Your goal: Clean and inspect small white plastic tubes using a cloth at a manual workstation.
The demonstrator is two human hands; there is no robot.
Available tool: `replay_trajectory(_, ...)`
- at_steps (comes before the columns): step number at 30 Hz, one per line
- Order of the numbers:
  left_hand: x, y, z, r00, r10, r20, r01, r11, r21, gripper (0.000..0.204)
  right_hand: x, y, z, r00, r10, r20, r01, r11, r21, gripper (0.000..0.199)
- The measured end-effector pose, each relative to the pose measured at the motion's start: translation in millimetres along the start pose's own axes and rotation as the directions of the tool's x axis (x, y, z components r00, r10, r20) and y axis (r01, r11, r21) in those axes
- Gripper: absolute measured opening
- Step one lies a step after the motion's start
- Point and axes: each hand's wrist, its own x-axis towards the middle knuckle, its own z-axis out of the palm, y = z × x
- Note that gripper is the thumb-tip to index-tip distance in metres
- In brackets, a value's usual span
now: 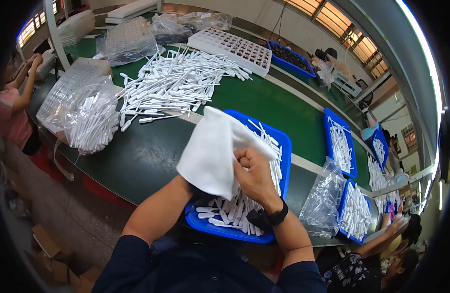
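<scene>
A white cloth (205, 151) is held up in front of me, over a blue tray (285, 171) of white plastic sticks with thick handle ends (237, 212). My right hand (257, 173) is closed on the cloth's right side, thumb and fingers curled together. The left forearm (159, 210) runs up beneath the cloth, which covers my left hand, so its fingers are hidden. Beyond the cloth, a large loose pile of the same white sticks (173, 80) lies on the table.
Left of the pile sits a clear plastic bag (93, 117) full of sticks. A white foam tray with holes (230, 48) stands at the back. More stick-filled blue trays (351, 146) and an empty-looking clear bag (322, 195) lie at the right. Other people work at both sides.
</scene>
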Motion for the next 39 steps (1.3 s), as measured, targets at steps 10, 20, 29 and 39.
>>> replay_trajectory(10, -0.1, 1.5, -4.3, 0.998, 0.002, 0.067, -0.005, 0.999, 0.038, 0.018, 0.1, -4.3, 1.2, 0.994, -0.068, -0.087, 0.055, 0.988, -0.141, 0.02)
replay_trajectory(20, 28.1, 43.6, 19.9, 0.973, -0.143, 0.182, 0.181, 0.96, -0.213, 0.02, 2.6, -0.1, -28.3, 0.972, -0.022, -0.236, 0.004, 0.997, -0.076, 0.029)
replay_trajectory(29, 19.5, 50.0, 22.0, 0.72, -0.147, 0.678, 0.228, 0.973, -0.031, 0.015, 14.1, 8.7, -37.1, 0.982, -0.051, -0.184, 0.118, 0.919, 0.377, 0.031)
replay_trajectory(39, 15.5, 61.8, 40.9, 0.82, -0.371, 0.437, 0.566, 0.646, -0.513, 0.015, 17.6, 13.8, -38.3, 0.968, -0.018, -0.252, 0.156, 0.828, 0.539, 0.031)
